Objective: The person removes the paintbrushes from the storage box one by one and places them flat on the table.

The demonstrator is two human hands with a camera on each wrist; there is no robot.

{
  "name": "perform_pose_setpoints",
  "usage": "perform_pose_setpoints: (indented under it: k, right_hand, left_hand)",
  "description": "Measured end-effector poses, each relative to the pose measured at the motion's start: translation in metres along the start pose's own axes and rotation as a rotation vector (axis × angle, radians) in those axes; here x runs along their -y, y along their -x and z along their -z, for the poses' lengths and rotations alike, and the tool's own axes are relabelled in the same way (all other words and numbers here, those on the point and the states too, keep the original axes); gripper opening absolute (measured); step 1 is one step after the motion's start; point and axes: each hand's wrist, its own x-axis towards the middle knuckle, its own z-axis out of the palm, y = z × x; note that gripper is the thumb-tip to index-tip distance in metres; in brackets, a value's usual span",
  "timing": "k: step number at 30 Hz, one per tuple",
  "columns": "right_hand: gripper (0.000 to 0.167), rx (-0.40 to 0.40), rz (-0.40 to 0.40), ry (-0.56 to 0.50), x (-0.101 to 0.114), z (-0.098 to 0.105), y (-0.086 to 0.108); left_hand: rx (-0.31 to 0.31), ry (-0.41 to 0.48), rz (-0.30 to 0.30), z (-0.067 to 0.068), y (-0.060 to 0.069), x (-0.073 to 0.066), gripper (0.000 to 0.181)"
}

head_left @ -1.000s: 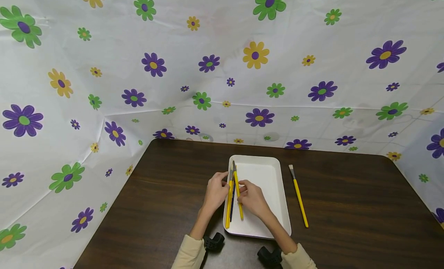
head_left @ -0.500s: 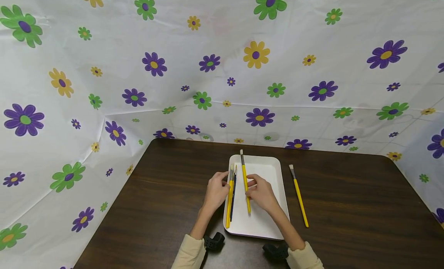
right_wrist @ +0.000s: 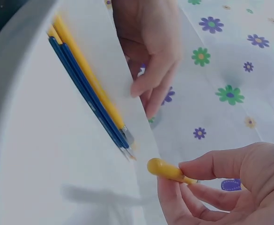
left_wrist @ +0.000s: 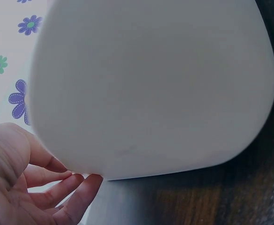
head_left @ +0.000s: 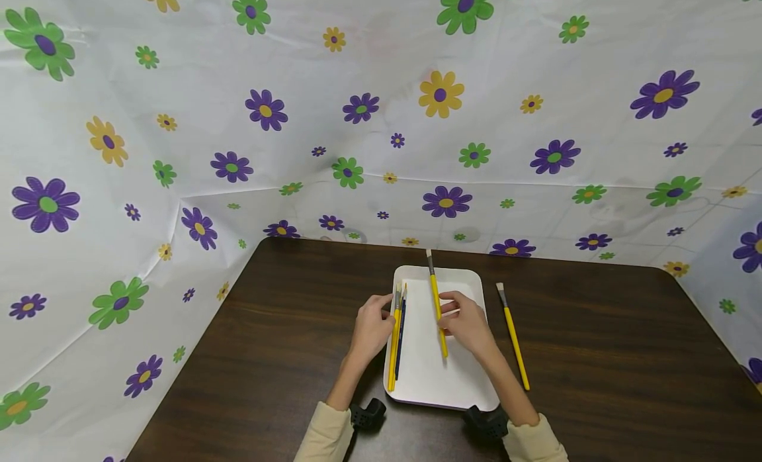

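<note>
A white tray [head_left: 417, 382] lies on the table, its left edge pinched between the thumb and fingers of my left hand [head_left: 373, 326]. In the left wrist view that hand's fingertips [left_wrist: 92, 182] meet the tray's rim. Over the tray, my right hand [head_left: 469, 322] pinches a yellow-handled paintbrush [head_left: 436, 296] by its handle, bristles pointing away from me. The right wrist view shows the rounded handle end toward the camera. Along the tray's left wall lie yellow paintbrushes [right_wrist: 87, 63] side by side with dark blue paintbrushes [right_wrist: 92, 96].
Another yellow paintbrush [head_left: 514, 343] lies on the dark wooden table [head_left: 601, 356], right of the tray. Behind and to the left hangs a white flowered cloth [head_left: 381, 164]. Black wrist devices [head_left: 369, 415] sit near both sleeves.
My right hand has lifted the yellow paintbrush off the others in the tray and carried it right and slightly away from me. The left hand stays on the tray edge.
</note>
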Motion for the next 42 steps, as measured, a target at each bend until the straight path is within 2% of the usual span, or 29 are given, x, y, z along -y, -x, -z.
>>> perform_pose_setpoints:
  k: [10, 20, 30, 42]
  right_hand:
    - [0.046, -0.016, -0.032, 0.006, -0.003, 0.01, -0.001]
    - [0.046, -0.007, -0.03, -0.003, -0.004, 0.023, -0.002]
    - [0.063, 0.019, -0.045, -0.106, -0.004, 0.041, 0.0]
    - [0.073, 0.052, -0.046, -0.149, -0.006, 0.062, 0.002]
  left_hand:
    - [-0.007, -0.004, -0.008, -0.001, 0.0, 0.001, 0.041]
    - [-0.005, 0.006, -0.005, 0.0, 0.001, 0.0, 0.041]
    - [-0.008, -0.001, -0.012, -0.001, -0.001, 0.001, 0.041]
    - [-0.003, 0.016, -0.023, 0.0, -0.001, 0.001, 0.041]
